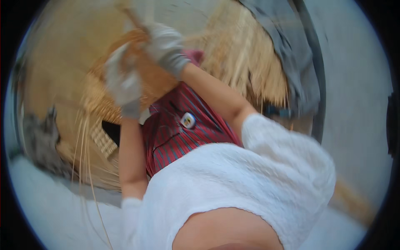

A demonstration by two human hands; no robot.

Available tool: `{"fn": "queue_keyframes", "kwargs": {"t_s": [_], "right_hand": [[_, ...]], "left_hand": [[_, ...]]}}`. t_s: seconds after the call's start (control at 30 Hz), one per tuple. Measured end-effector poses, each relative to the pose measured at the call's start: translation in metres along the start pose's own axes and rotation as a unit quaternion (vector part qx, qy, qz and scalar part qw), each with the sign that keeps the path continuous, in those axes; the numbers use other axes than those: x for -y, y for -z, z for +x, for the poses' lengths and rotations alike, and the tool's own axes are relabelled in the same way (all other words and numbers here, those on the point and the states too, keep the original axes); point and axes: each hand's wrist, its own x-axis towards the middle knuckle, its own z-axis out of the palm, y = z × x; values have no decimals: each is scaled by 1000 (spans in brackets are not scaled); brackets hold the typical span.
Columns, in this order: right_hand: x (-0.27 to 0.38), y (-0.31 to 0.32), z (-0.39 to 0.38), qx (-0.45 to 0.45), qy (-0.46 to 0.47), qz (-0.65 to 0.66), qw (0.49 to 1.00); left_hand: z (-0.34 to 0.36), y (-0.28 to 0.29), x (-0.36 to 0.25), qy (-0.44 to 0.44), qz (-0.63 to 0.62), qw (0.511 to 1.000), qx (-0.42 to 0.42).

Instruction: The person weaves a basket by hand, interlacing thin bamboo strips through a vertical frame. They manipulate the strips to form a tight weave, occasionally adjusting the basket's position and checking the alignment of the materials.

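Both my hands wear white work gloves with grey cuffs and are blurred by motion. My left hand (125, 81) is closed on the edge of a brown woven piece (156, 77), which looks like a basket of straw or split cane. My right hand (164, 43) is closed around a brown wooden stick (132, 17) that slants up to the left, just above the woven piece. The far end of the stick is smeared, so its shape is unclear. Below the hands, a dark red striped cloth (187, 143) covers my lap, with a small white round-cornered object (188, 120) lying on it.
Pale straw-like strips (246, 54) lie in a wide bundle at the far right, next to grey cloth (293, 62). Long loose strands (85, 154) hang at the left, near a pale woven strip (104, 141). Another dark grey cloth (43, 139) lies at the far left.
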Motion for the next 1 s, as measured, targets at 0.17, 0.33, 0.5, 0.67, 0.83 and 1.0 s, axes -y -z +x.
{"fn": "queue_keyframes", "kwargs": {"t_s": [0.17, 0.33, 0.5, 0.67, 0.83, 1.0], "right_hand": [[-39, 58, -149, -19, 105, 87, 991], [-173, 90, -314, -11, -579, 69, 812], [-267, 130, -391, 68, -464, -199, 860], [-348, 133, -330, 24, -471, -335, 816], [-391, 139, -283, 130, -588, -255, 756], [-296, 175, -247, 145, -574, 51, 804]], "left_hand": [[-40, 49, 28, -64, 375, 898, 223], [-28, 34, 11, 56, 325, 903, 277], [-19, 19, 17, 90, 318, 908, 258], [-22, 23, 25, 108, 260, 932, 226], [-10, 13, 27, 115, 222, 940, 233], [-18, 21, 14, 86, 320, 917, 221]]}}
